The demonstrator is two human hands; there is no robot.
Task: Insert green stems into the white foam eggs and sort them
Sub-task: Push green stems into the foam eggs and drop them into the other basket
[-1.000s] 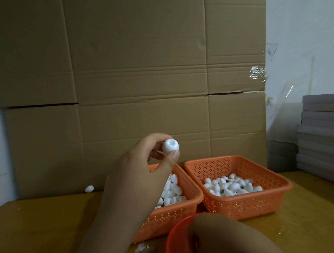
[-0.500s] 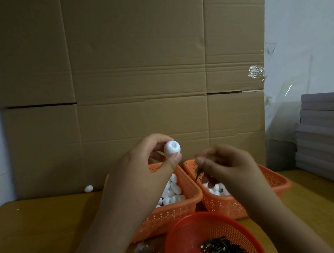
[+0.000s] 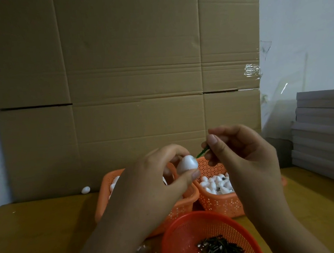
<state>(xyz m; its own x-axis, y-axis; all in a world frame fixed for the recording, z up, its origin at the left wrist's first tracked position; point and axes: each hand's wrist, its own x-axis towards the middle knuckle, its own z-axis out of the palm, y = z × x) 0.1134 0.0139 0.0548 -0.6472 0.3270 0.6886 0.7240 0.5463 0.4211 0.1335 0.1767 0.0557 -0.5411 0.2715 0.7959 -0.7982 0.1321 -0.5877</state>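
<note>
Behind both hands stands a tall brown corrugated cardboard wall [image 3: 124,89], and below them sit two orange perforated plastic baskets [image 3: 219,203] of white eggs and a round red mesh basket [image 3: 188,232] of dark stems. The left hand [image 3: 146,188], raised with fingers curled, pinches a smooth white foam egg [image 3: 187,164] between thumb and fingertips. Just right of it, the right hand [image 3: 242,160] pinches a thin green plastic stem [image 3: 203,152], its tip angled down at the egg, close but apart.

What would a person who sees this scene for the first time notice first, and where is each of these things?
At the centre, the left hand pinches a white foam egg, and the right hand holds a green stem just above and to the right of it, not yet inserted. Behind the hands stand two orange baskets with more white eggs, and a round red basket of dark stems sits at the bottom edge. A large cardboard wall fills the background.
</note>
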